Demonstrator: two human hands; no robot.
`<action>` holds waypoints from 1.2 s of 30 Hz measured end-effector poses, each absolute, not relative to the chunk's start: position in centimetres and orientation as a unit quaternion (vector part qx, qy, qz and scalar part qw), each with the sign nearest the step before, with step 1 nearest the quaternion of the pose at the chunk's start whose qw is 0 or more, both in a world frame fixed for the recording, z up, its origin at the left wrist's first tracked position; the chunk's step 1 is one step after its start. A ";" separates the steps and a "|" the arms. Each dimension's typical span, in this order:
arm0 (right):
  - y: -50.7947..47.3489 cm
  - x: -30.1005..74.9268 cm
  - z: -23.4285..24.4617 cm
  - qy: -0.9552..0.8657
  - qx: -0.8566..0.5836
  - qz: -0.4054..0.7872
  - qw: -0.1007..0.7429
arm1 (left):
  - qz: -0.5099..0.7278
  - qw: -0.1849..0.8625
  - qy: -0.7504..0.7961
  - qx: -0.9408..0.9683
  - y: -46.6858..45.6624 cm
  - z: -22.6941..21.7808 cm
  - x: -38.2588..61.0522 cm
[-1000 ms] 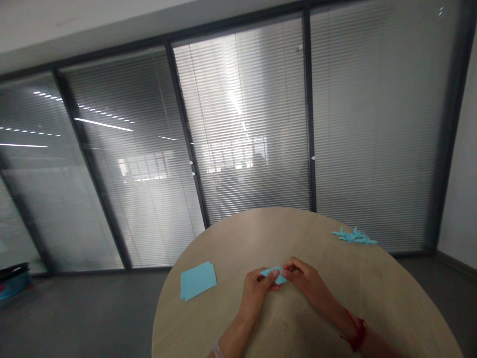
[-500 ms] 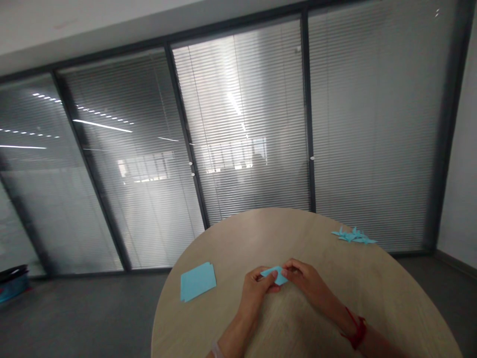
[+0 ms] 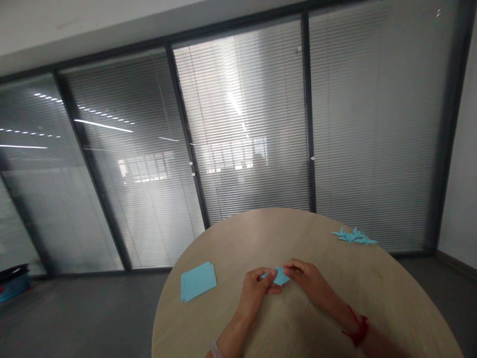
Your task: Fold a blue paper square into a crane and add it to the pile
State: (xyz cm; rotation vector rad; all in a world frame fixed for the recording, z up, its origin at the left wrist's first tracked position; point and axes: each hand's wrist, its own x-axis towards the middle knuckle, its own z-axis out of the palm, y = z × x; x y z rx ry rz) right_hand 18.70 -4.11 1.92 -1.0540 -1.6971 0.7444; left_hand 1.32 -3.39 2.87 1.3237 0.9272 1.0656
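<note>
While your left hand [image 3: 255, 293] and right hand [image 3: 309, 278] pinch the small piece of blue paper [image 3: 280, 276] over the worktop [image 3: 231, 238], both grips clamped on it, press evenly from each side. Blue sheets [image 3: 198, 281] lie to your left.

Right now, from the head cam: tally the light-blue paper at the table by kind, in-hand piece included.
Folded paper piece, pinched between left hand and right hand: 1
Stack of paper sheets: 1
Pile of small folded paper shapes: 1 (pieces too small to count)
Total: 3 lots
</note>
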 end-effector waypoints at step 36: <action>-4.6 18.1 2.8 -0.537 -0.410 0.517 0.526 | 0.481 0.532 0.388 0.579 -3.1 2.8 1.5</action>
